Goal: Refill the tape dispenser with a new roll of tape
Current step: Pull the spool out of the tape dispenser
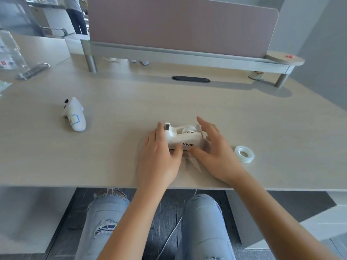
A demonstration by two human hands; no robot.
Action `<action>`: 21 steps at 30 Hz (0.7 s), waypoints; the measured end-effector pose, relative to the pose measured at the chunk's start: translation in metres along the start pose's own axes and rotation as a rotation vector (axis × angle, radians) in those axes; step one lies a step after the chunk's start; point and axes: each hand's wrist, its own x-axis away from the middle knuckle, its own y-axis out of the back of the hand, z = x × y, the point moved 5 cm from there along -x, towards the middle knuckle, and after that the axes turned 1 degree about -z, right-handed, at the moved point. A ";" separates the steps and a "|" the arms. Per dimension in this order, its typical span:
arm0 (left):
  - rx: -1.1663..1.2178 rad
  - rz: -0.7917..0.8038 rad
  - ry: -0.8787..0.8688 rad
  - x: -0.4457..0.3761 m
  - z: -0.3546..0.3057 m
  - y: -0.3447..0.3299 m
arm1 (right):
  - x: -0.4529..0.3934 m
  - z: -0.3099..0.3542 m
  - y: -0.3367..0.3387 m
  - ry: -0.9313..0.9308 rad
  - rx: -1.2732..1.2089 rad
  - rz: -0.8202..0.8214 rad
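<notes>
A white tape dispenser (183, 136) marked VIVID stands on the light wooden desk (116, 151) near the front edge. A small roll or core (189, 130) sits in its well. My left hand (159, 156) clasps the dispenser's left end, fingers beside the cutter and thumb on the front face. My right hand (214, 152) hovers at the right end with fingers spread, slightly blurred; the thumb is near the front base. A new clear roll of tape (244, 154) lies flat on the desk just right of my right hand.
A white handheld controller (75, 115) lies at the left. Clear plastic bags (11, 53) sit at the far left. A pink divider on a raised shelf (187, 57) closes the back, with a dark cable slot (191, 79) before it. A person (75, 14) stands far behind.
</notes>
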 end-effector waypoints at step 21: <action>-0.033 -0.046 -0.010 -0.001 0.000 0.000 | -0.054 0.048 0.033 0.191 0.448 0.229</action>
